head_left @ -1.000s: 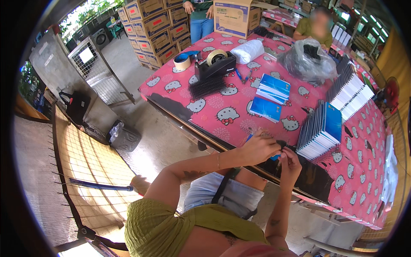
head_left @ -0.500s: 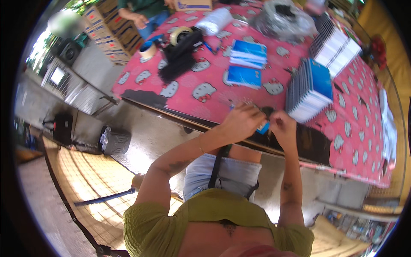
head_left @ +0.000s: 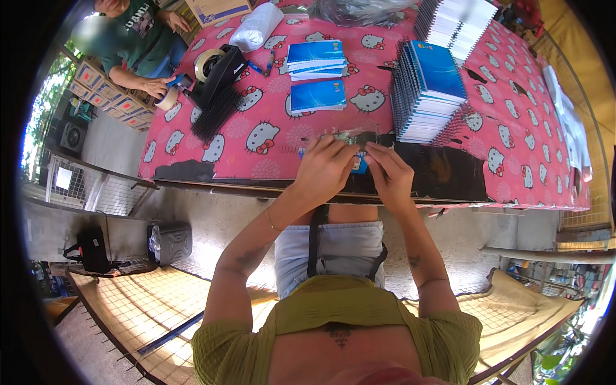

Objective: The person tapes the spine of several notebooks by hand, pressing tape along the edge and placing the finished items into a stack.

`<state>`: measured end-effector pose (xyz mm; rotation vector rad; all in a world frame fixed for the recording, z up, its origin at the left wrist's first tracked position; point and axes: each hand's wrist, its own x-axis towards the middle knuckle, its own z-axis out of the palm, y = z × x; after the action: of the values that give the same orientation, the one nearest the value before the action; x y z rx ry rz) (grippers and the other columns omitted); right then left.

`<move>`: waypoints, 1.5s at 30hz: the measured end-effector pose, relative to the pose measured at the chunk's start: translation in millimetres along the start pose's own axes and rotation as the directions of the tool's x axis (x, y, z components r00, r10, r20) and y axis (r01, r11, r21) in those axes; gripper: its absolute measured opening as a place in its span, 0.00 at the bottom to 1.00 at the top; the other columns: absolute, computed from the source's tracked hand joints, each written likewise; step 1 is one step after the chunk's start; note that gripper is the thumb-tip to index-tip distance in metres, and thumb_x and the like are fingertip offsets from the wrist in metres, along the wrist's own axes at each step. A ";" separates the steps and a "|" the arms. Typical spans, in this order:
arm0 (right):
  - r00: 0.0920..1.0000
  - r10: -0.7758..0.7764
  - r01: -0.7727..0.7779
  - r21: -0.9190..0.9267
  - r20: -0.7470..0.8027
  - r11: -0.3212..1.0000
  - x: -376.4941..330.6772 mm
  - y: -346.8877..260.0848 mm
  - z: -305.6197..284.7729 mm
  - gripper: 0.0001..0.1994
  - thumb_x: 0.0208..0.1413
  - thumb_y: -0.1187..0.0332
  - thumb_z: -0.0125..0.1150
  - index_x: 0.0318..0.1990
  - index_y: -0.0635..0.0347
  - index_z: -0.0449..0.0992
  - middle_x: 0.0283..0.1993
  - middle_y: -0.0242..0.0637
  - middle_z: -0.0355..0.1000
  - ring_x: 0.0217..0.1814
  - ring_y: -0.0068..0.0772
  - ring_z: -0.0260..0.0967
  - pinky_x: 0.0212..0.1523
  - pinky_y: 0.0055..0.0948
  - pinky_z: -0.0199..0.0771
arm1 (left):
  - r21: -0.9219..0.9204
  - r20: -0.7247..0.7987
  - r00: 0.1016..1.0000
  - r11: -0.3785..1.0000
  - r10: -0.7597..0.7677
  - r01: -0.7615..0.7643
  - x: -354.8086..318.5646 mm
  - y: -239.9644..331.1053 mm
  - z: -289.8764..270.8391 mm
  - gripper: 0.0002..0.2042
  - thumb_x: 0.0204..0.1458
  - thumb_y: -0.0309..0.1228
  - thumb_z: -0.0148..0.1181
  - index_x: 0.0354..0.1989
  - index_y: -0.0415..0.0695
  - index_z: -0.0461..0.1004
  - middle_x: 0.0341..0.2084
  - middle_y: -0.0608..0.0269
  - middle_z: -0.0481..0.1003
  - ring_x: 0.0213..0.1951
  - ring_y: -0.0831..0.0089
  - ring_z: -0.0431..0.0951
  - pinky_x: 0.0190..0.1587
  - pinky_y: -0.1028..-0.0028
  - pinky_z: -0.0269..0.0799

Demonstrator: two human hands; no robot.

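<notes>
At the table's near edge, both my hands are closed, fingertips close together, over a small blue-covered notebook [head_left: 360, 165]. Only a corner of its cover shows; the rest is hidden. My left hand [head_left: 325, 168] bends over its left part, and my right hand [head_left: 391, 172] pinches at its upper right side. Clear, shiny plastic [head_left: 351, 136] lies just beyond my fingers. Farther off are a short pile of blue notebooks [head_left: 314, 59] and a blue notebook [head_left: 317, 95] in front of it. To the right rises a tall stack of spiral notebooks [head_left: 437, 72].
A black tape dispenser [head_left: 221, 76] stands at the left, near a white roll [head_left: 256, 27]. More spiral notebooks [head_left: 454, 27] stand behind the tall stack. At the far left, a co-worker's hand [head_left: 156, 87] touches a tape roll [head_left: 168, 98]. The pink tablecloth [head_left: 224, 168] is torn along the near edge.
The view has turned and shifted, so the table sits differently in it. My hands stay together at the blue notebook. The co-worker's hand now reaches the tape at the table's left edge.
</notes>
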<state>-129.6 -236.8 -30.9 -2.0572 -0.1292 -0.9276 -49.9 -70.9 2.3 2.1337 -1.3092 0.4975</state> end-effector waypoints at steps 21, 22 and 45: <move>0.946 0.255 -0.257 0.018 -0.199 0.966 102.5 21.5 -131.2 0.21 0.57 0.72 0.65 0.57 0.68 0.73 0.50 0.47 0.78 0.50 0.28 0.76 0.49 0.25 0.74 | -0.587 -0.074 0.952 0.758 0.297 -0.282 204.9 -30.7 26.4 0.16 0.47 0.12 0.52 0.42 0.40 0.78 0.49 0.53 0.79 0.61 0.57 0.72 0.55 0.68 0.72; 0.946 0.258 -0.258 0.024 -0.197 0.966 102.9 20.5 -130.4 0.21 0.57 0.72 0.65 0.57 0.68 0.73 0.49 0.46 0.78 0.49 0.27 0.76 0.49 0.25 0.74 | -0.595 -0.043 0.957 0.762 0.286 -0.255 205.0 -32.8 25.4 0.16 0.47 0.12 0.52 0.42 0.40 0.78 0.49 0.53 0.79 0.62 0.57 0.72 0.54 0.69 0.72; 0.997 0.077 -0.074 0.105 -0.026 0.992 23.7 7.9 3.7 0.28 0.50 0.76 0.70 0.60 0.64 0.68 0.47 0.44 0.75 0.47 0.39 0.75 0.48 0.32 0.73 | 0.202 0.200 0.969 0.962 0.142 -0.183 15.4 -43.4 -8.3 0.20 0.47 0.23 0.59 0.52 0.40 0.72 0.46 0.52 0.75 0.48 0.56 0.76 0.54 0.58 0.70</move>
<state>-107.3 -244.5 -21.9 -1.9381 -0.0813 -0.8870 -4.3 -60.8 5.3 2.3080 -1.6095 0.5443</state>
